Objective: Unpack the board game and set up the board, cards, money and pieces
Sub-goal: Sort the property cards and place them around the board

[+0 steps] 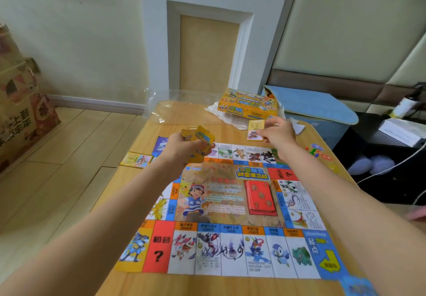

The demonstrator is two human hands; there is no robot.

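Note:
The colourful paper game board (226, 205) lies flat on the wooden table (175, 116). My left hand (184, 148) grips a stack of yellow cards (201, 137) above the board's far left corner. Just past the board's far edge, my right hand (279, 132) pinches a single card (255, 130) low over the table. Another yellow card (136, 159) lies on the table left of the board, beside a blue card (160, 145). The yellow game box (249, 104) stands at the far edge. Small coloured pieces (317, 151) lie at the right.
Clear plastic wrap (161, 104) and white paper (230, 118) lie at the table's far end. A blue-topped stool (318, 109) stands to the right of the table, with a dark shelf and cables (391, 171) behind it. A large cardboard box (20, 102) stands on the floor at left.

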